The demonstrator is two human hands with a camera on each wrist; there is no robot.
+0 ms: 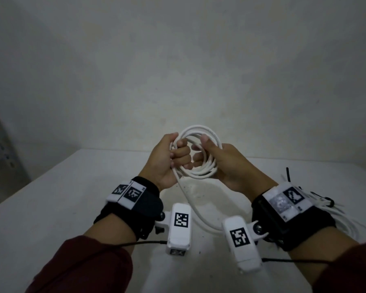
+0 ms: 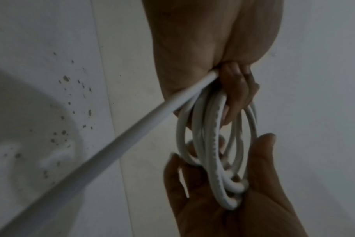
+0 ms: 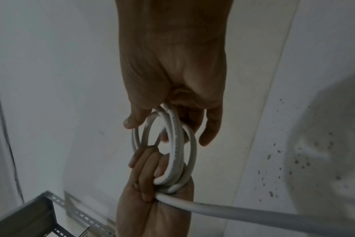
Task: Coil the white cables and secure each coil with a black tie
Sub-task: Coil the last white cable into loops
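Everything I see is dim and grey, brightest on the table [image 1: 57,199] under my wrists, with wide-angle bending at the edges, soft noisy wrist views, and motion blur on the trailing cable [image 2: 103,149].

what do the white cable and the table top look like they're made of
White cable: probably a matte plastic or rubber jacket, smooth and bending into loops without kinking. Table top: hard, white, likely painted or laminated, with dark specks; the dim light leaves it open.
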